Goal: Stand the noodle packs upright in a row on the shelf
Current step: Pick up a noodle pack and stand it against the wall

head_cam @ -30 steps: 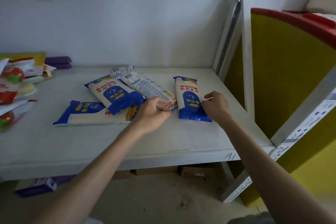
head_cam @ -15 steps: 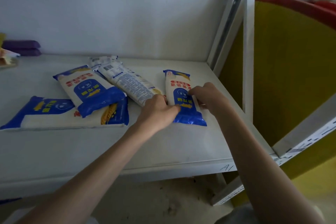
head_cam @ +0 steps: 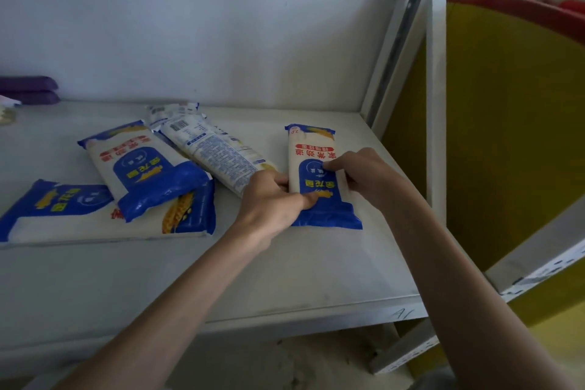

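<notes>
Several blue-and-white noodle packs lie flat on the white shelf. The rightmost pack lies lengthwise, its blue end toward me. My left hand grips its left edge and my right hand grips its right edge, fingers over the blue label. To the left, a pack turned label-down leans on another pack, which overlaps a fourth pack lying crosswise at the far left.
Purple packets are stacked against the back wall at the left. A white shelf upright and a yellow panel with a red rim stand to the right. The shelf's front edge is near me.
Both hands have closed in on the rightmost pack, one on each side. The view has shifted right and nearer, so the packets at the far left have left the frame.
</notes>
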`<action>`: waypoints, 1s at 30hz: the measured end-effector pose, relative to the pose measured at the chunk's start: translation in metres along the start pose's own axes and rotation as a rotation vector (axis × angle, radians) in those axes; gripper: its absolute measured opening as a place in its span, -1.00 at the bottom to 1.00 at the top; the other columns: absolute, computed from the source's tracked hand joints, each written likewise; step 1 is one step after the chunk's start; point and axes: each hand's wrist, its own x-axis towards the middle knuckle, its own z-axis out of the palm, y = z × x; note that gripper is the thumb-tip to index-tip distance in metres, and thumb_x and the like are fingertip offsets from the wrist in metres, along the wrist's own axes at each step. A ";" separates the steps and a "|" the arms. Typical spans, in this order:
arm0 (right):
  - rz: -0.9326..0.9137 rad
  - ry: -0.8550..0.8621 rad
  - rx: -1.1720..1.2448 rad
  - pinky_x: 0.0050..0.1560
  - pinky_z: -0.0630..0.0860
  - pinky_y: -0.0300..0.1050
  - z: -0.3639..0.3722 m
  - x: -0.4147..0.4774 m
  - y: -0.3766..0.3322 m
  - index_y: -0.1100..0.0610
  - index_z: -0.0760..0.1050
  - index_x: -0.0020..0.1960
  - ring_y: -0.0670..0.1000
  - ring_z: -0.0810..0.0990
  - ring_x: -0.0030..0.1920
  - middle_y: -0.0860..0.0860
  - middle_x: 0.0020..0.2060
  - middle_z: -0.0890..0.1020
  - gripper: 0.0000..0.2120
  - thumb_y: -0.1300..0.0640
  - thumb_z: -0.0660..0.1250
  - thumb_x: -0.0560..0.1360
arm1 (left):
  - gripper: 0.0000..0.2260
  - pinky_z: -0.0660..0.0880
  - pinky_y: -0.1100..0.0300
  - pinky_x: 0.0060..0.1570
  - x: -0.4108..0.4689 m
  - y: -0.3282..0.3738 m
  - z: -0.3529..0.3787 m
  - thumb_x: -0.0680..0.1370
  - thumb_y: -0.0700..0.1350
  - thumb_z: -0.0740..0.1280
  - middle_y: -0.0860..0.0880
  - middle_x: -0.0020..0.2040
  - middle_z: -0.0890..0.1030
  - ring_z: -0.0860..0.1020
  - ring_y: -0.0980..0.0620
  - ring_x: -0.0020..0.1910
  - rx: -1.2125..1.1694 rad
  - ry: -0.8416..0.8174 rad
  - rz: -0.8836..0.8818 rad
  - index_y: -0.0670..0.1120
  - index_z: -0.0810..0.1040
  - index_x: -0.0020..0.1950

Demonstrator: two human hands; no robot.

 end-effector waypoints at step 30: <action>-0.377 0.103 0.245 -0.27 0.61 -0.14 -0.024 -0.052 -0.024 0.15 0.48 0.15 -0.03 0.63 -0.12 0.02 0.00 0.63 -0.69 0.28 0.44 0.44 | -0.55 0.63 0.12 -0.10 0.009 0.015 -0.002 0.28 -0.30 0.60 -0.01 -0.04 0.65 0.65 0.04 -0.06 0.041 0.042 0.168 -0.08 0.45 0.02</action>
